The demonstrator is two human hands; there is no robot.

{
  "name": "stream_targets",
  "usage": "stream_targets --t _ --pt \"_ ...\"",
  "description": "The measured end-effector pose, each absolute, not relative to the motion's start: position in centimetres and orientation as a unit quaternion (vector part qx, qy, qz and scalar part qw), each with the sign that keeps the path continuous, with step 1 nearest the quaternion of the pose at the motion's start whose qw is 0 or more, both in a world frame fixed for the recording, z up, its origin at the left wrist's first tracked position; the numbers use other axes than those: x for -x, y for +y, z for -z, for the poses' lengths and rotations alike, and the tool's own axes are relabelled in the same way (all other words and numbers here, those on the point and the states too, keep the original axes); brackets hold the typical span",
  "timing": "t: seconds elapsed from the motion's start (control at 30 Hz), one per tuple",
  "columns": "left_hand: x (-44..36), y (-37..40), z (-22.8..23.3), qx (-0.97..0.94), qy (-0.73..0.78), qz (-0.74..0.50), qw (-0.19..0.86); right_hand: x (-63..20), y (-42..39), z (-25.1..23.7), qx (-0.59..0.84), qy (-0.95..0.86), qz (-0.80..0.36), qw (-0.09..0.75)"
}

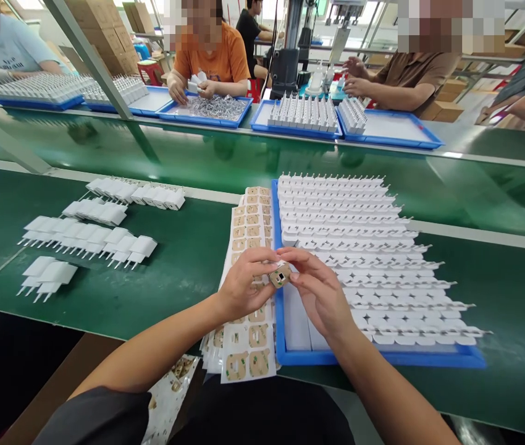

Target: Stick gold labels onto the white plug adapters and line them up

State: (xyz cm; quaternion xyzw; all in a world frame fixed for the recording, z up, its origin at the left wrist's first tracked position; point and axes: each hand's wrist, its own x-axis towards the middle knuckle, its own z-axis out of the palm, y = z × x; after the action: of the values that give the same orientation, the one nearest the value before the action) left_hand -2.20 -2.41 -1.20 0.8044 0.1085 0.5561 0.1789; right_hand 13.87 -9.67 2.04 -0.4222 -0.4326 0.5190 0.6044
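A small white plug adapter (281,276) is held up in front of me, with a tan sticker that has a dark square cut-out covering its end face. My left hand (243,283) grips it from the left between thumb and fingers. From the other side, the fingertips of my right hand (319,290) press on its edge, so both hands are closed on it. Under my left hand lies a stack of sticker sheets (265,368) with tan pieces in rows. Beside it, a blue-rimmed tray (383,357) holds many white adapters (364,259) in rows, their pins pointing right.
On the green bench at left, several white adapters (81,235) lie in groups. A green conveyor (188,154) runs beyond. Across it, co-workers sit behind blue trays (390,128), one with metal parts (218,108). A used sticker sheet (170,402) hangs below the bench edge.
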Motion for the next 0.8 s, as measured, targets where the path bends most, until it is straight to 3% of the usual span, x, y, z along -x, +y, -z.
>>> stream_targets --t 0.17,0.4,0.6,0.8 --pt "2.2 -2.5 1.3 -0.808 0.098 -0.545 0.201 -14.2 -9.8 -1.9 0.48 -0.529 -0.393 0.579" --pt "2.2 -2.2 1.5 -0.777 0.179 -0.514 0.316 -13.9 -9.8 -2.0 0.484 -0.706 0.013 0.518" --pt "2.9 0.7 2.1 -0.693 0.3 -0.525 0.392 -13.1 -10.6 -2.9 0.338 -0.795 -0.136 0.485" --pt "4.4 4.5 1.3 -0.697 0.363 -0.551 0.281 -12.9 -10.0 -1.8 0.389 -0.795 -0.063 0.462"
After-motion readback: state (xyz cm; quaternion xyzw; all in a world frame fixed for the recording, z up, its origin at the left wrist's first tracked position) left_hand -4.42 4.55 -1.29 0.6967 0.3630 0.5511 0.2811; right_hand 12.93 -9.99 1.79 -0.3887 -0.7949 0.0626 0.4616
